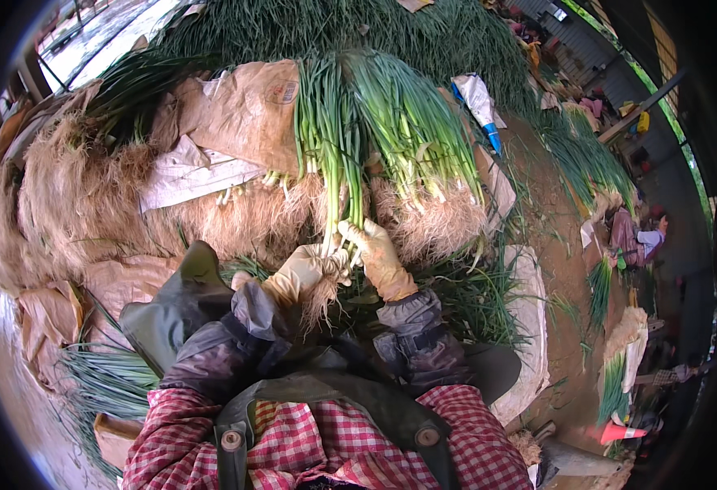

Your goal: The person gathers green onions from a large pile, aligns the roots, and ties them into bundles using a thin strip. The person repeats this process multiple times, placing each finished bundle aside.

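Observation:
My left hand [299, 273], in a dirty pale glove, is closed round the lower white ends of a few green onions [334, 192]. Their roots [320, 300] hang below that hand toward my lap, and their leaves stretch away over the heap. Close beside it, my gloved right hand [381, 260] is closed too, thumb and fingers pinching the stalks just above the left hand. Right of the held stalks lies a thick bunch of green onions [419, 135], its tangled roots [432, 224] facing me.
Brown sacking [248, 110] covers part of the long root-fringed heap [72, 196] at left. More green onions [350, 24] are piled beyond. A white-and-blue bag [478, 106] lies at the bunch's right. Loose leaves [477, 298] litter the ground; people [648, 237] and an orange cone [620, 432] are farther right.

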`<state>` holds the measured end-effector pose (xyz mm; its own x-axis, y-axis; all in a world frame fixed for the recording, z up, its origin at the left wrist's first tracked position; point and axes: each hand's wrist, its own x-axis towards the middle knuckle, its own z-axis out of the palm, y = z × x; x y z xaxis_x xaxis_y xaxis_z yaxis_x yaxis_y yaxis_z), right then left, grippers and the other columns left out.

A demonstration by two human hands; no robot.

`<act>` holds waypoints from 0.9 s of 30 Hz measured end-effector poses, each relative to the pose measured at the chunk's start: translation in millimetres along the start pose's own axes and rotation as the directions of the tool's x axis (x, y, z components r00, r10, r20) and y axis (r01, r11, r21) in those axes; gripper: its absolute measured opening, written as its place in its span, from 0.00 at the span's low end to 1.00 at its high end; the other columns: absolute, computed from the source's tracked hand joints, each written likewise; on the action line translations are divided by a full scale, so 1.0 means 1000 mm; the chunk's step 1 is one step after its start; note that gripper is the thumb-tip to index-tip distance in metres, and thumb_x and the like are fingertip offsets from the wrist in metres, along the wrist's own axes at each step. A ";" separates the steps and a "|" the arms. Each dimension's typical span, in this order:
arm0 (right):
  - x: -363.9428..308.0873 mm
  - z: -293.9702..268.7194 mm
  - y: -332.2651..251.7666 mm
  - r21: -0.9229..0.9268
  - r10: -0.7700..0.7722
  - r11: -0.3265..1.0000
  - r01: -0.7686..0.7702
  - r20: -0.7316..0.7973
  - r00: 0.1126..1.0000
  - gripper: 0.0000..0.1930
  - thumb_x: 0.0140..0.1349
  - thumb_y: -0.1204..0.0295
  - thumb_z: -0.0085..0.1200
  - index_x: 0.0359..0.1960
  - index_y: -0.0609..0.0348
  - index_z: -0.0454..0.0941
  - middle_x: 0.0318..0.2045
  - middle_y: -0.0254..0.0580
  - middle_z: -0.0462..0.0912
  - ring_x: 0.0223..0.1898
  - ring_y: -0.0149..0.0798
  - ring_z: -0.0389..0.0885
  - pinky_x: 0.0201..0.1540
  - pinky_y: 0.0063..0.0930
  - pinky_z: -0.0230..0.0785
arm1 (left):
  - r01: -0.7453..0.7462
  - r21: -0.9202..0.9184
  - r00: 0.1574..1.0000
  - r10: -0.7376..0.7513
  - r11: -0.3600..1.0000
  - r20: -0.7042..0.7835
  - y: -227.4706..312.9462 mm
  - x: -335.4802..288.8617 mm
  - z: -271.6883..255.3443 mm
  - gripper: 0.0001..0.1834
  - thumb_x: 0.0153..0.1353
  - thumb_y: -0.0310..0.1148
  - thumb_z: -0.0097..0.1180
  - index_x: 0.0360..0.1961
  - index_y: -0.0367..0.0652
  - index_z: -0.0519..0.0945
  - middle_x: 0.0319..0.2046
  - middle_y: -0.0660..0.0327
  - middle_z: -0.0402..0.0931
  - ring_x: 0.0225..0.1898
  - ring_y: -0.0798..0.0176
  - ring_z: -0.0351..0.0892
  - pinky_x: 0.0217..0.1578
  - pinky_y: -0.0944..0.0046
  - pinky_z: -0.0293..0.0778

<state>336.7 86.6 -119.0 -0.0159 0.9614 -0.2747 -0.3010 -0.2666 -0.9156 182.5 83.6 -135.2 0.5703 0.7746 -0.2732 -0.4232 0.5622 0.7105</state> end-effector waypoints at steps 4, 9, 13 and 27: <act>-0.023 -0.035 -0.028 -0.087 -0.359 0.930 0.356 -0.021 0.933 0.10 0.66 0.70 0.46 0.41 0.64 0.76 0.28 0.38 0.80 0.19 0.25 0.73 0.16 0.17 0.64 | -0.001 -0.007 0.990 0.000 1.000 -0.143 0.001 0.007 -0.011 0.09 0.61 0.30 0.53 0.33 0.32 0.75 0.25 0.54 0.78 0.22 0.59 0.78 0.20 0.61 0.76; -0.088 -0.159 -0.059 -0.341 -0.700 0.687 0.642 -0.548 0.457 0.14 0.67 0.64 0.44 0.40 0.64 0.75 0.26 0.37 0.75 0.22 0.29 0.74 0.23 0.20 0.68 | -0.199 0.360 0.907 0.310 0.911 -0.284 0.015 0.007 -0.028 0.03 0.61 0.28 0.51 0.32 0.40 0.74 0.19 0.62 0.74 0.17 0.67 0.71 0.14 0.66 0.66; -0.120 -0.182 -0.008 0.010 0.025 1.000 -0.028 -0.787 0.616 0.15 0.65 0.60 0.48 0.42 0.60 0.74 0.38 0.40 0.78 0.31 0.41 0.80 0.32 0.31 0.76 | -0.053 -0.177 0.976 0.014 0.983 -0.215 0.032 -0.002 -0.023 0.06 0.62 0.30 0.50 0.32 0.38 0.75 0.17 0.61 0.73 0.17 0.65 0.71 0.16 0.66 0.65; 0.185 0.077 -0.024 -0.978 -0.038 -0.158 -0.140 -0.136 0.990 0.21 0.47 0.57 0.59 0.37 0.60 0.82 0.34 0.53 0.82 0.36 0.53 0.82 0.36 0.43 0.74 | -0.135 0.119 0.893 0.173 0.984 -0.415 0.047 0.012 -0.043 0.09 0.59 0.30 0.54 0.39 0.39 0.73 0.26 0.55 0.78 0.21 0.65 0.77 0.19 0.66 0.72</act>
<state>268.0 276.0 -125.4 0.1250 0.9526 -0.2774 0.9817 -0.1592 -0.1043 139.3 131.2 -133.1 0.1436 0.9094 -0.3903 -0.4093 0.4136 0.8132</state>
